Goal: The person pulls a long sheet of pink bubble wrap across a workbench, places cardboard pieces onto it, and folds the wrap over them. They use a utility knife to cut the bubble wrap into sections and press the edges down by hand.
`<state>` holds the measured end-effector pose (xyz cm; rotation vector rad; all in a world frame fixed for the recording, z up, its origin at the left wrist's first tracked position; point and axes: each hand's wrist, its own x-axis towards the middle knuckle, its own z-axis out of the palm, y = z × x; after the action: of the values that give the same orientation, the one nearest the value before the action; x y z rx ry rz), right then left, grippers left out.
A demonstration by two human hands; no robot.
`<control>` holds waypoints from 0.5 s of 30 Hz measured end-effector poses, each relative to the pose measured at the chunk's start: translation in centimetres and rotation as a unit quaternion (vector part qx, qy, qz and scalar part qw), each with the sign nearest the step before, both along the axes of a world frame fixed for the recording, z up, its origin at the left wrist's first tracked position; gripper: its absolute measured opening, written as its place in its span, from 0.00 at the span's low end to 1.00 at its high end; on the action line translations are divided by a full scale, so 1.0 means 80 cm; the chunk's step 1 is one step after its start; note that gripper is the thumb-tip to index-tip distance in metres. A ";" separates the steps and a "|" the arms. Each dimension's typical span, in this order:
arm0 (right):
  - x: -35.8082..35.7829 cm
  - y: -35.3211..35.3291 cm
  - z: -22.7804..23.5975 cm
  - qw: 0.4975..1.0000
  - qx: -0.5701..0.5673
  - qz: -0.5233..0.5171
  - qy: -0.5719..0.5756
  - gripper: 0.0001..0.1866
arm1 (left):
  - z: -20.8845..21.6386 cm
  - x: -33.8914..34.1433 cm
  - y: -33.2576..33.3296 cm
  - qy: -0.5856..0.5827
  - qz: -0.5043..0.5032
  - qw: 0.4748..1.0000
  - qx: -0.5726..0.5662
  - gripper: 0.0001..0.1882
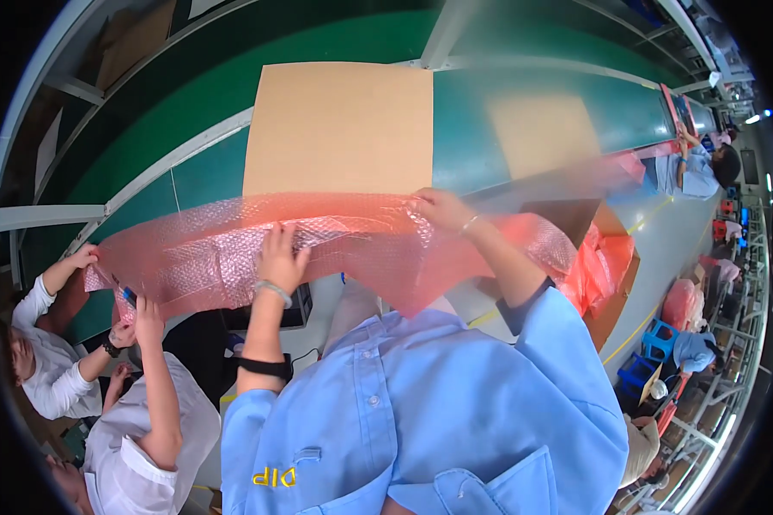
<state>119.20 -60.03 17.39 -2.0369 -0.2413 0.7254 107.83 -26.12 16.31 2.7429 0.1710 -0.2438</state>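
Note:
A long sheet of pink bubble wrap point(232, 257) stretches across in front of me along the near edge of the green work surface. My left hand point(282, 257) rests on it with fingers spread, pressing from above. The upper right edge of the wrap is pinched in my right hand point(442, 211), and part of the sheet hangs down toward my shirt. Just beyond lies a flat brown cardboard sheet point(339, 129); the wrap covers its near edge. At the left end, a co-worker's hand point(84, 256) holds the wrap.
Two people in white stand at the left; near their hands is a small blue-tipped tool point(130, 296). A second cardboard piece point(545, 133) lies farther right on the green surface point(468, 137). An open carton point(623, 292) with pink plastic stands at my right. Other workers sit beyond.

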 end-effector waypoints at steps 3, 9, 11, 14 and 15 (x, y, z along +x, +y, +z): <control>0.048 -0.007 -0.030 0.987 -0.073 -0.117 -0.079 0.21 | 0.013 0.005 -0.021 0.071 0.044 0.994 0.065 0.35; 0.125 0.030 -0.090 0.930 -0.223 -0.269 -0.114 0.25 | -0.005 0.018 0.035 0.116 0.208 0.969 0.070 0.41; 0.134 0.063 -0.074 0.944 -0.195 -0.260 -0.057 0.26 | -0.019 0.008 0.064 0.101 0.236 0.964 0.074 0.41; 0.137 0.116 -0.042 0.972 -0.016 -0.201 0.123 0.25 | -0.042 -0.009 0.090 0.086 0.282 0.953 0.072 0.41; 0.134 0.131 -0.037 0.975 -0.014 -0.187 0.119 0.25 | -0.049 -0.013 0.089 0.076 0.288 0.952 0.074 0.41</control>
<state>129.93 -49.54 14.42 -1.9223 0.2871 0.7258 106.82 -18.96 12.37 2.6706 1.0466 -0.2819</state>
